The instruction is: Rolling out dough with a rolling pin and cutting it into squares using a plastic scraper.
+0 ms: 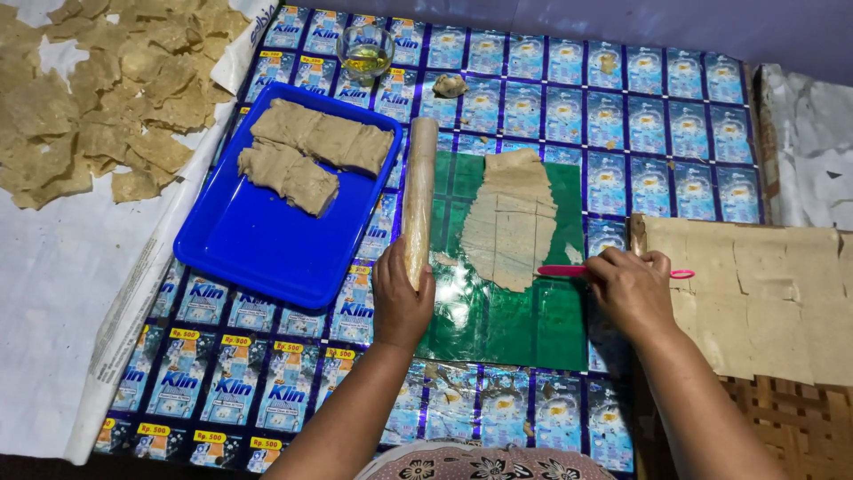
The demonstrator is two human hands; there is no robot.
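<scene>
1. Head view: a thin dough sheet (513,222), scored into squares, lies on a green mat (506,311); cutting it well probably calls for straight, evenly spaced strokes with the mat held flat.
2. Blue tray (267,244) left of the mat holds folded dough slabs (306,151).
3. Left hand (402,307) wraps the near end of a rolling pin (418,196).
4. Right hand (633,286) pinches a pink cutter (560,270) at the sheet's lower edge.
5. Small glass bowl (365,49) holds yellowish oil.
</scene>
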